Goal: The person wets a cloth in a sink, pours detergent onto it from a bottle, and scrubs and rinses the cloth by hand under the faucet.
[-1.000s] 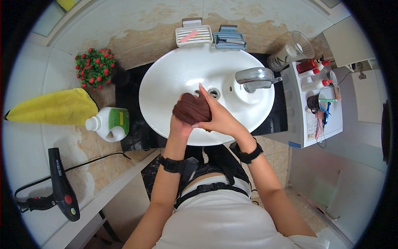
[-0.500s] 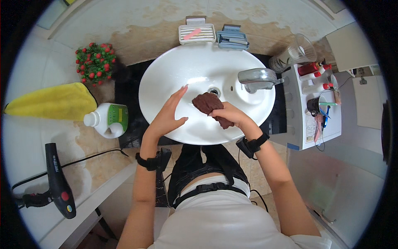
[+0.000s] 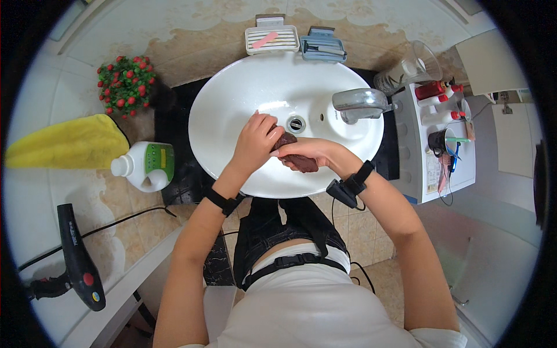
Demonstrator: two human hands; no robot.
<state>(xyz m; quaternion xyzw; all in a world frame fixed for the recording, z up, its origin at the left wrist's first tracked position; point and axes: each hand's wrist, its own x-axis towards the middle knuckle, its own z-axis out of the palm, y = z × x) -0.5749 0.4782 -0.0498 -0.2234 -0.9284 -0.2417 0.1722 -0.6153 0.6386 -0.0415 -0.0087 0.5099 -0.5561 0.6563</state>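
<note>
Over the near part of the white oval sink (image 3: 217, 110), both hands hold a bunched dark brown cloth (image 3: 303, 163). The fingers of my left hand (image 3: 254, 141) are curled round its far left end. My right hand (image 3: 313, 151) grips the middle, its thumb pointing toward the left hand. The cloth's lower right end sticks out below the right hand, and the part under the fingers is hidden. Just beyond the hands lies the drain (image 3: 296, 123). To their right stands the chrome faucet (image 3: 361, 103); no running water shows under it.
Left of the sink are a white jug with a green label (image 3: 152, 166), a yellow cloth (image 3: 69, 141), a red-berried plant (image 3: 126, 86) and a black hair dryer (image 3: 81, 261). Two soap dishes (image 3: 272, 39) sit behind the basin. A white cabinet (image 3: 429, 145) holding bottles stands right.
My left hand has come in from the left, where it was open, and closed on the brown cloth. The right hand still holds the cloth and has turned slightly leftward.
</note>
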